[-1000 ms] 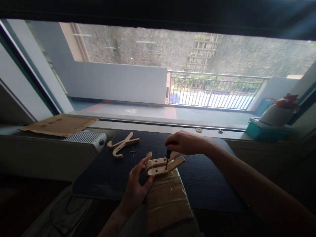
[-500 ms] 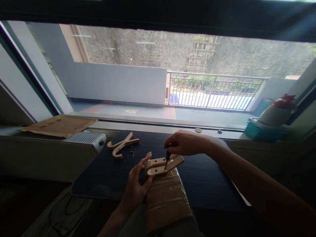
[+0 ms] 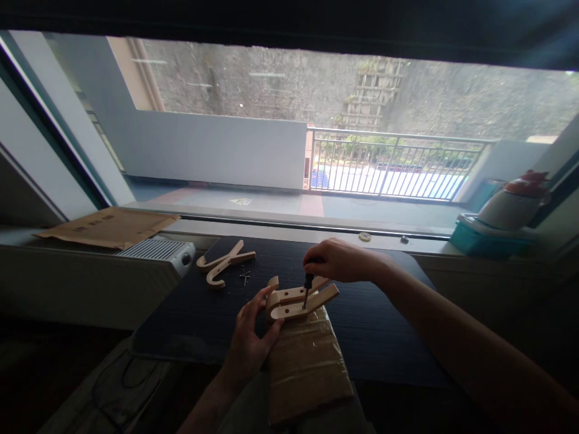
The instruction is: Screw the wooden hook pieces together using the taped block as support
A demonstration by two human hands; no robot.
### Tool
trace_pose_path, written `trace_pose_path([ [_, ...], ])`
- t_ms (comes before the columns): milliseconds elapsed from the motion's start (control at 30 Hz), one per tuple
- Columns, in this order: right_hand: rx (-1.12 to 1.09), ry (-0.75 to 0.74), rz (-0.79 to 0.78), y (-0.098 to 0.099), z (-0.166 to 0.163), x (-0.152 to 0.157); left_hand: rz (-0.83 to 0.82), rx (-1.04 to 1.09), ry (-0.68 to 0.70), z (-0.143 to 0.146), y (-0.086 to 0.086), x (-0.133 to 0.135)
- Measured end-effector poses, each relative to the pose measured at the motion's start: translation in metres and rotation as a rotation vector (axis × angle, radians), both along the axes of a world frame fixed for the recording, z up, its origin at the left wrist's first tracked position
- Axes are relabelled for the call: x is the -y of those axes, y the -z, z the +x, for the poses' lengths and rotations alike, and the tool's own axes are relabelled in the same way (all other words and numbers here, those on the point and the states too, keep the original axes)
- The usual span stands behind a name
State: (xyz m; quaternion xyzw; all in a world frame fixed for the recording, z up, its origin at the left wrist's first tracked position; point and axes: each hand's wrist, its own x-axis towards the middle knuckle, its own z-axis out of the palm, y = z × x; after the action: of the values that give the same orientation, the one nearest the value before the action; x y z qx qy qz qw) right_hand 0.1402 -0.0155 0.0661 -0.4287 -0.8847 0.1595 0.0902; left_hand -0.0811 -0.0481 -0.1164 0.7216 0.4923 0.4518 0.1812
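Note:
My right hand (image 3: pixel 337 260) is closed around the handle of a screwdriver (image 3: pixel 308 283), held upright. Its tip meets a hole in the nearer of two wooden hooks (image 3: pixel 294 310) lying side by side. My left hand (image 3: pixel 253 328) grips the curved left end of these hooks, thumb on the near side and fingers on the far side. The hooks rest on the far end of a tape-wrapped cardboard piece (image 3: pixel 310 367). Two more wooden hooks (image 3: pixel 230 261) lie crossed on the dark table, with several small screws (image 3: pixel 245 278) beside them.
The dark table (image 3: pixel 190 328) stands against a window sill. At left, a brown paper envelope (image 3: pixel 113 226) lies on a white radiator (image 3: pixel 156 253). A teal box (image 3: pixel 486 235) with a grey and red bottle (image 3: pixel 513 205) sits at right. A small round item (image 3: pixel 364 237) is on the sill.
The view has shifted very slightly. Both hands keep their places, the screwdriver still upright in the same hook hole.

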Motion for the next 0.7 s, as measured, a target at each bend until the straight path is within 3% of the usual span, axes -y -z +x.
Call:
trace_pose_path([
  [367, 0.07, -0.002, -0.041, -0.015, 0.003, 0.008, 0.014, -0.012, 0.0, 0.0, 0.0, 0.001],
  [700, 0.001, -0.029, -0.021, -0.005, 0.001, 0.001, 0.006, 0.01, 0.005, 0.0, 0.001, 0.0],
])
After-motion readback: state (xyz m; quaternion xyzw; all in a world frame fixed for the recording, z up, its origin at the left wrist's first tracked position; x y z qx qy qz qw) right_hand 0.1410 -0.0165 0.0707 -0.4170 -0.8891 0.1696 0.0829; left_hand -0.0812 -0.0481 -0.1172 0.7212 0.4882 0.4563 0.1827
